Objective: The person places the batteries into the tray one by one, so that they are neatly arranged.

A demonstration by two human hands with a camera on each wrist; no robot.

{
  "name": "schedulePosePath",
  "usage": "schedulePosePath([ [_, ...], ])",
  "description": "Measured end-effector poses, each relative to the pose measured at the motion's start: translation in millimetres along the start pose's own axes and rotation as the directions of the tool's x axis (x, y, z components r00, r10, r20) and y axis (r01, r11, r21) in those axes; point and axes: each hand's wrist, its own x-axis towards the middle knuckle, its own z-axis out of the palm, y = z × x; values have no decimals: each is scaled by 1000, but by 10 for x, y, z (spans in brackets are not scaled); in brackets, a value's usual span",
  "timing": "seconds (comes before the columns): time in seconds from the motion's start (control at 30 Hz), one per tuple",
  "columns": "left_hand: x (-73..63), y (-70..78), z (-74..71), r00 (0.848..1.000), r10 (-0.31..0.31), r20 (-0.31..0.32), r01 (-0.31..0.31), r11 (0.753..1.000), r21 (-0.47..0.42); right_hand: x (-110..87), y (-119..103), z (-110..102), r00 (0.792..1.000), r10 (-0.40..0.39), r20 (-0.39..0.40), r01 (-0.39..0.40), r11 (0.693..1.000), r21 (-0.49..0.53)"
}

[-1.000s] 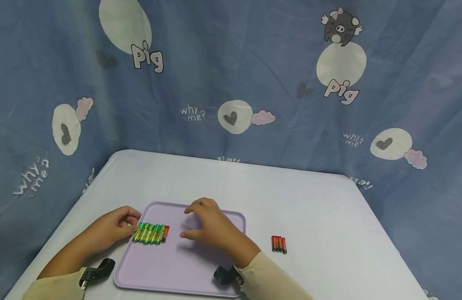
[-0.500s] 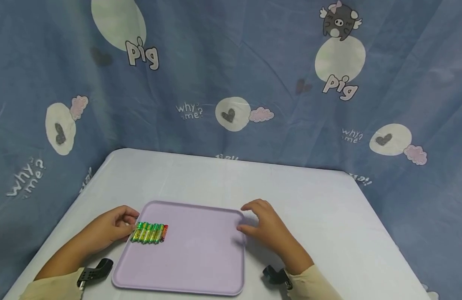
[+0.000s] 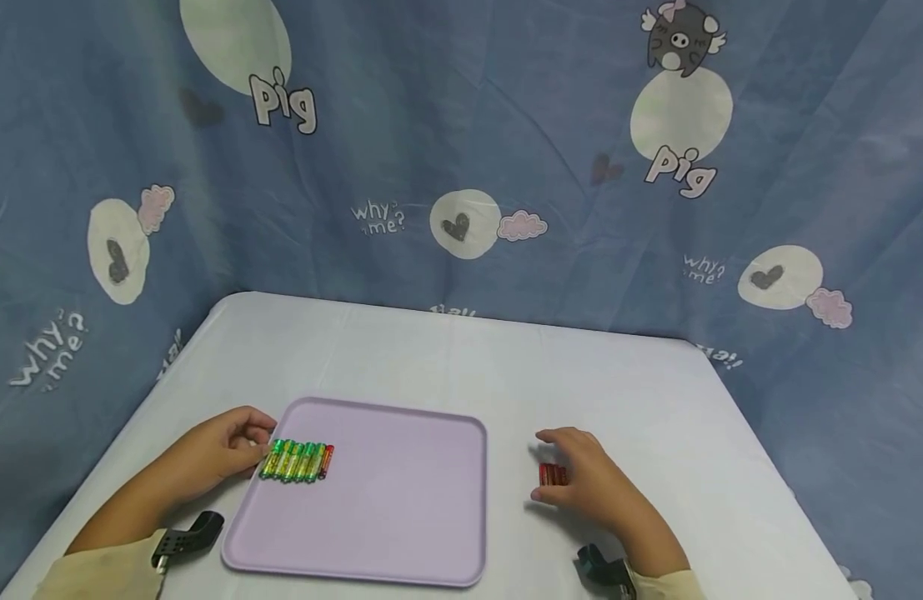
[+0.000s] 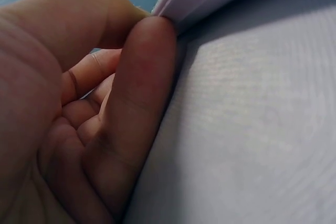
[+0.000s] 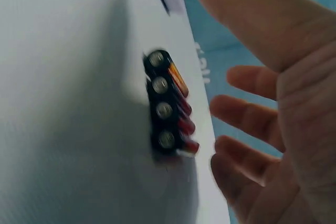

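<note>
Pinching the left rim of a flat lilac rectangular tray with rounded corners (image 3: pixel 401 500), the left hand (image 3: pixel 217 454) has its thumb and index finger together on the edge, its other fingers curled in behind. Just to the right of those fingertips, inside the rim, a close-set row of slim green-and-yellow cylindrical batteries (image 3: pixel 291 461) lies side by side, with one slim red-and-black cylindrical battery (image 3: pixel 326 462) at its right end. From there the tray's smooth floor stretches well away from the left fingers to the right rim.

Beyond that rim, the right hand (image 3: pixel 592 479) stands apart from the tray, thumb and fingers wide. Between them lie four small red-and-black cylindrical batteries (image 5: pixel 165 108) in a tight row on the white cloth-like surface (image 3: pixel 431 358); in the right wrist view a gap shows between the row and the fingers. A strip of surface separates this row from the tray. More surface runs beyond both sets of fingers to its far edge, where a blue printed cloth (image 3: pixel 461 125) hangs, and on past the right hand to the right edge.
</note>
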Motion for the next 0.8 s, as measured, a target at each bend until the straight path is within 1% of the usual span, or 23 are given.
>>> schedulePosePath([
  [0.23,24,6,27,1000,-4,8,5,1000,-27,-26,155,-55,999,-1,54,1,1000,5],
  [0.37,19,-7,27,1000,-17,6,17,1000,-14,-37,183,-67,997,7,79,-8,1000,6],
  [0.47,9,-11,18,1000,-21,1,21,1000,-7,-30,184,-62,995,-7,96,7,1000,1],
  [0.7,14,-2,8,1000,-8,-1,8,1000,5,-21,193,-25,997,-5,76,8,999,-35],
  [0.8,13,-5,7,1000,-6,-4,6,1000,11,-11,196,-6,998,2,65,0,1000,-25],
])
